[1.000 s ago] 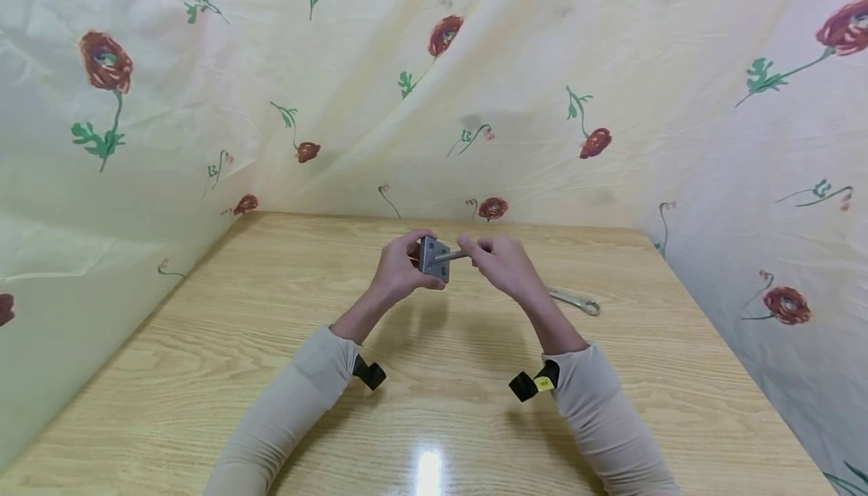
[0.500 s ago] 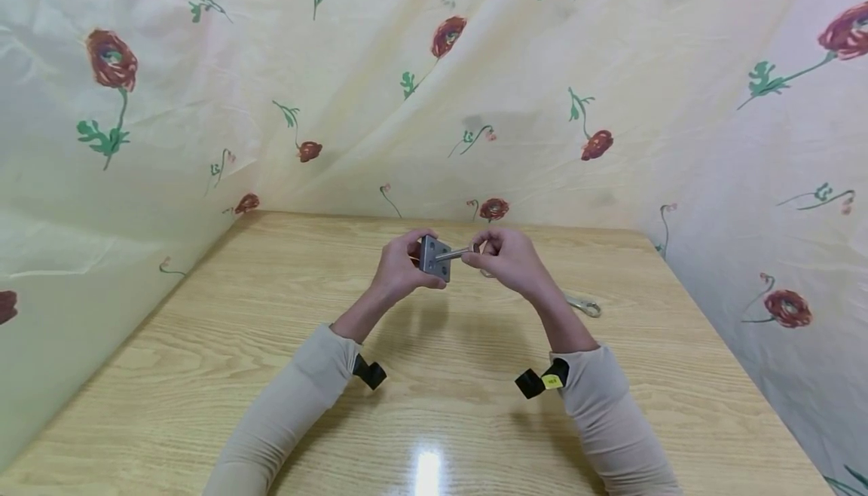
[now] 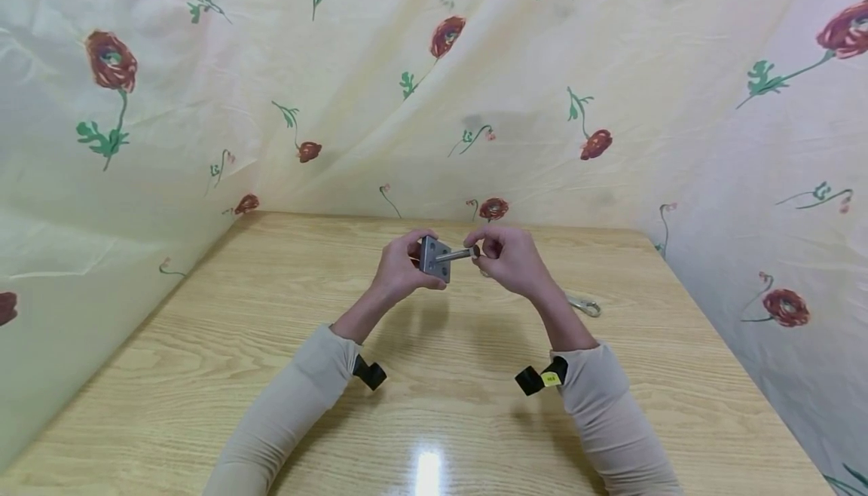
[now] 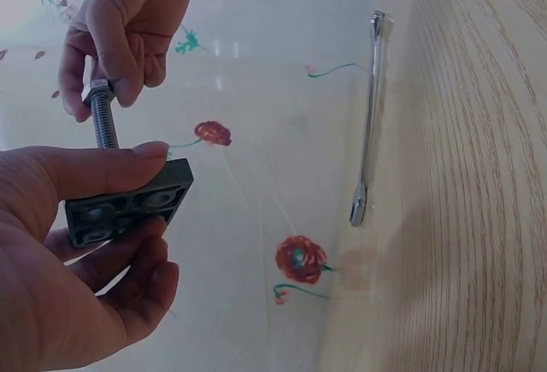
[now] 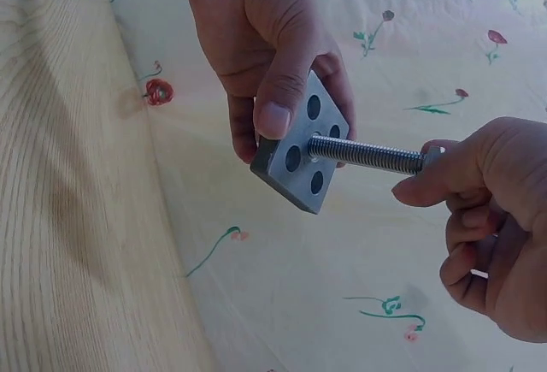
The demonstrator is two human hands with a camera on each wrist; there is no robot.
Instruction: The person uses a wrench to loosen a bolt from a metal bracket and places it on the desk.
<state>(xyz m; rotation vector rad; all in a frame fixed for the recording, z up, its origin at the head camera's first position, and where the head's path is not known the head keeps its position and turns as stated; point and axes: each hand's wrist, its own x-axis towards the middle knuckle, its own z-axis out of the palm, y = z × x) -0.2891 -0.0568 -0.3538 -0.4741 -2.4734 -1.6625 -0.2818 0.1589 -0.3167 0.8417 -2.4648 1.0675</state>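
My left hand [image 3: 400, 266] grips a square grey metal plate [image 3: 435, 270] by its edges, thumb on one side and fingers on the other. Several round holes show in the plate's face [image 5: 299, 189]. From the plate's middle a threaded bolt [image 5: 367, 154] sticks out toward the right hand. At the bolt's outer end, the thumb and index finger of my right hand [image 3: 511, 262] pinch its hex head [image 4: 100, 90]; the other fingers are curled. Both hands hold the parts raised over the table. How deep the bolt sits in the plate is hidden.
A combination wrench [image 3: 585, 305] lies on the wooden table [image 3: 447, 375], partly behind the right forearm in the head view; the left wrist view shows the whole wrench [image 4: 369, 124]. Floral cloth [image 3: 380, 89] hangs around the table's back and sides.
My right hand has shifted slightly right along the bolt and changed its finger position, baring more of the bolt and its head. The left hand and plate stay in place.
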